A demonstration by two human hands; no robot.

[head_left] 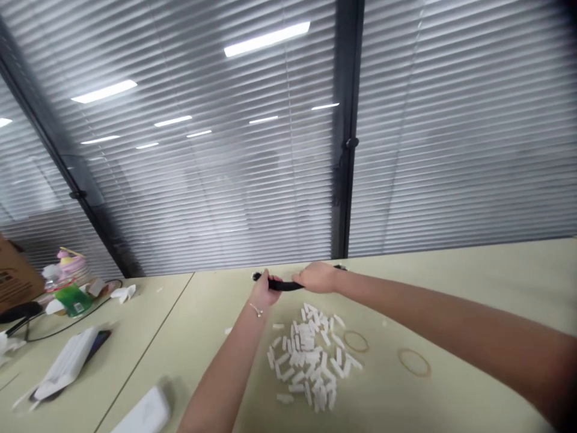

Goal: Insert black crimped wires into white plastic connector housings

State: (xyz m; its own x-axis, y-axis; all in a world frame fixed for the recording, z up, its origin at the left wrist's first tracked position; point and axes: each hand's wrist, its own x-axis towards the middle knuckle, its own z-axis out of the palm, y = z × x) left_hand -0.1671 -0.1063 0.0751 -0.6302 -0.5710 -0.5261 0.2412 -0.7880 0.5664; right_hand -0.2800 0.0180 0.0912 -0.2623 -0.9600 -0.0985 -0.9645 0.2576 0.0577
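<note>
While both hands point(265, 290) point(318, 278) grip a black cord point(283, 285), fingers point(297, 280) curl closed around it.

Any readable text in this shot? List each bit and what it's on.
Nothing can be quoted; no word, number or brand is legible.
Dark printing on the cardboard box: too blurred to read.
Small white label on the green packet: too small to read.
</note>
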